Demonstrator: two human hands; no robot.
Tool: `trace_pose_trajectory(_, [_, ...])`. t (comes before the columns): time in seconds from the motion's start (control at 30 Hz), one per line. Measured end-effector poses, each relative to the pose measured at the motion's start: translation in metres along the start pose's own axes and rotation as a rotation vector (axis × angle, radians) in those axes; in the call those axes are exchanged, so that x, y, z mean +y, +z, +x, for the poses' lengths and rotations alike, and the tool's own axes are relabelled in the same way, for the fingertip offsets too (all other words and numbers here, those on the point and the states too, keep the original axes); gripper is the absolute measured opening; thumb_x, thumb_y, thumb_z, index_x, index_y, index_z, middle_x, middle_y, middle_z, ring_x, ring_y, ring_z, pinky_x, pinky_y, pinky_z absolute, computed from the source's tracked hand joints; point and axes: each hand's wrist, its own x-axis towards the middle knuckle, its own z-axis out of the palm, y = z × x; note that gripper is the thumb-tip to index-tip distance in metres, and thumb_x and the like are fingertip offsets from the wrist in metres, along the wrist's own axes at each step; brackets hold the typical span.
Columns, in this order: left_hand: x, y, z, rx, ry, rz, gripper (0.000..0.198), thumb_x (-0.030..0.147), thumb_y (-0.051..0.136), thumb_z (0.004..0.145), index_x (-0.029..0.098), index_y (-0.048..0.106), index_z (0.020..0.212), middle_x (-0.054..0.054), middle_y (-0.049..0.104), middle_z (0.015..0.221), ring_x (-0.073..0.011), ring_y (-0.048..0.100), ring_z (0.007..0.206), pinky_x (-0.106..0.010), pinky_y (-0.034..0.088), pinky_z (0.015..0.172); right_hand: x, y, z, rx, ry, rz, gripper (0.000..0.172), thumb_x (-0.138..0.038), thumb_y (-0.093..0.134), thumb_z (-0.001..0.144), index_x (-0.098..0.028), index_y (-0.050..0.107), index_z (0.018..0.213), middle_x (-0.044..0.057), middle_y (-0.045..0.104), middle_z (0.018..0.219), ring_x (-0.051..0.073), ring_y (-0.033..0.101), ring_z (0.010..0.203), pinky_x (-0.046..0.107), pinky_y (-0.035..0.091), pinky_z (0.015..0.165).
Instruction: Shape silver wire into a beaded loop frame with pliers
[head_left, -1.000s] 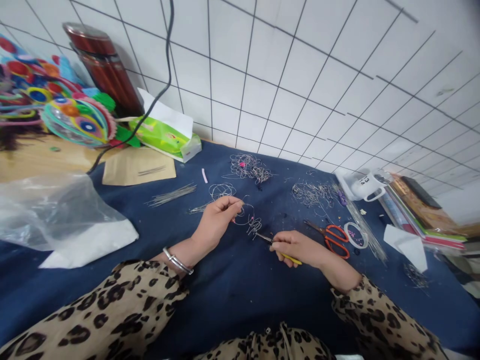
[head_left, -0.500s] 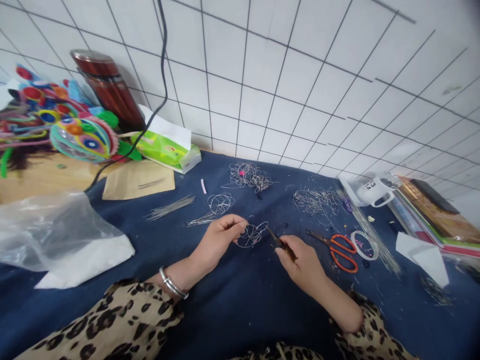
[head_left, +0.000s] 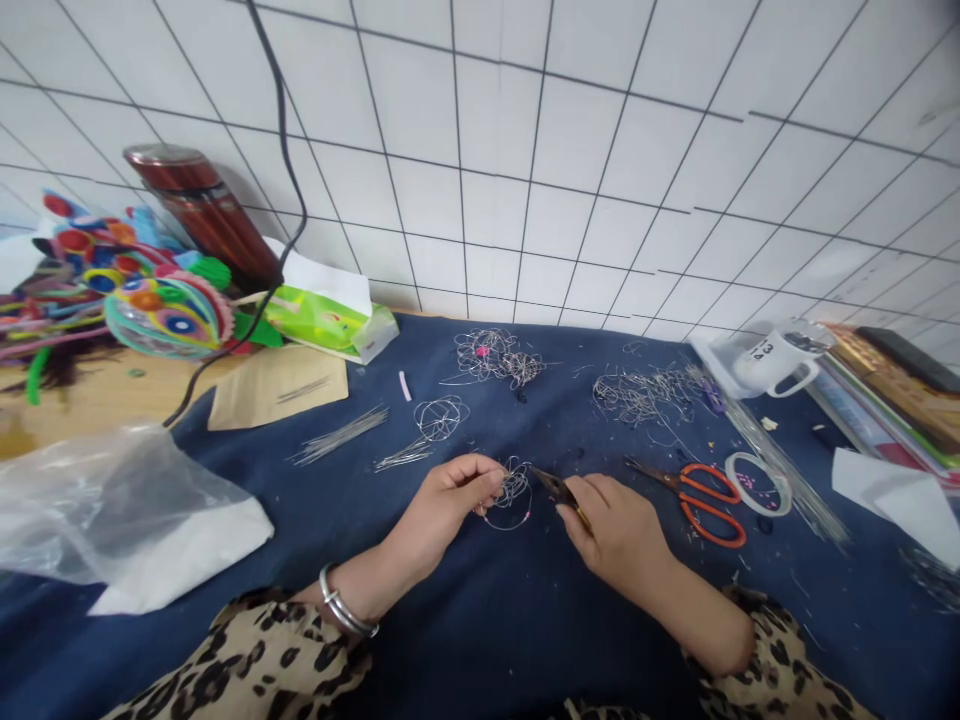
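Observation:
Between thumb and fingers, my left hand (head_left: 461, 505) pinches a small coil of thin silver wire (head_left: 514, 484). One loop of it hangs low with a tiny pink bead. My right hand (head_left: 619, 528) is wrapped around dark-jawed pliers (head_left: 556, 490), whose tips point left, close to the coil's right side. Whether the tips touch the wire I cannot tell. Beyond my left hand lie a round wire frame (head_left: 441, 418) and a bundle of short wires (head_left: 405, 455). Orange-handled scissors (head_left: 709, 500) rest right of my right hand.
Tangled wire heaps (head_left: 499, 357) lie at the back of the blue cloth (head_left: 480, 640). A round dish of beads (head_left: 759, 484), long wires and a white mug (head_left: 784, 360) are at right. At left are a plastic bag (head_left: 90, 500), a tissue pack (head_left: 322, 320) and a red flask (head_left: 202, 215).
The wire coil has turned in my left hand, so its beaded loop now hangs below. The pliers stay near it in my right hand. The camera view has shifted slightly.

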Motion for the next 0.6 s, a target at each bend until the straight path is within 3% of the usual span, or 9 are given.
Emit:
trace_pose_trajectory(0.37, [-0.0016,0.0011,0.0,0.004,-0.008,0.012,0.017,0.032,0.059,0.078,0.015,0.063,0.079,-0.001,0.058,0.069,-0.0108,0.047,0.06,-0.022,0.039,0.057,-0.0001,0.0005,-0.0013,0.0,-0.06,-0.134,0.028,-0.031,0.042,0.087,-0.015,0.056,0.104,0.009,0.058,0.084,0.02,0.052,0.076,0.034,0.042,0.069])
trace_pose_trajectory(0.6, [-0.0016,0.0026,-0.0009,0.002,0.003,0.038,0.017,0.032,0.058,0.078,0.016,0.062,0.078,-0.002,0.057,0.07,-0.0114,0.047,0.06,-0.023,0.039,0.058,-0.0033,-0.0032,-0.0039,0.013,-0.047,-0.063,0.028,-0.031,0.042,0.087,-0.014,0.056,0.104,0.01,0.059,0.086,0.02,0.054,0.081,0.033,0.043,0.072])
